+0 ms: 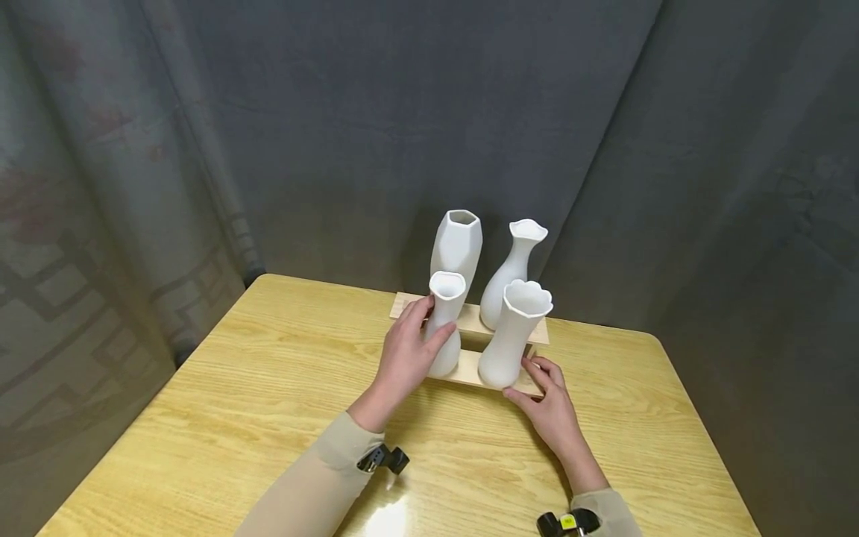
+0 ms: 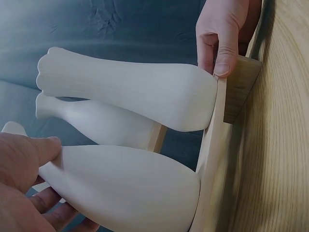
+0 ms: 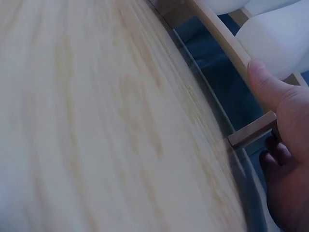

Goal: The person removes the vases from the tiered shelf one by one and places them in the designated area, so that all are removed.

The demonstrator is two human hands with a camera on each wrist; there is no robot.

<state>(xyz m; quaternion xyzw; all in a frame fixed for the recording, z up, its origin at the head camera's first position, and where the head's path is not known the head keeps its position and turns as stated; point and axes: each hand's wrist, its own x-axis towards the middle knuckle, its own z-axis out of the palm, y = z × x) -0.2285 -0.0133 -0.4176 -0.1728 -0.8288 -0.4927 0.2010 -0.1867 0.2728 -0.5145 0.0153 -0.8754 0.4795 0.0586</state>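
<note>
A two-step wooden stand [image 1: 468, 367] carries several white vases. My left hand [image 1: 401, 358] holds the slim-necked front-left vase [image 1: 444, 356], its thumb and fingers around the neck and upper body. That vase stands on the lower step in the left wrist view. My right hand [image 1: 555, 412] grips the stand's lower right end, the thumb [image 3: 263, 82] on the front edge of the board. Just above that thumb is a vase with a scalloped rim [image 1: 506, 343]. On the upper step stand a faceted vase [image 1: 458, 246] and a wavy-rimmed vase [image 1: 508, 287].
The stand rests toward the back of a wood-grain table [image 1: 268, 388]. Behind it hangs a dark grey curtain [image 1: 376, 134], and a patterned curtain [image 1: 74, 246] hangs at the left. A small black camera is strapped to each wrist.
</note>
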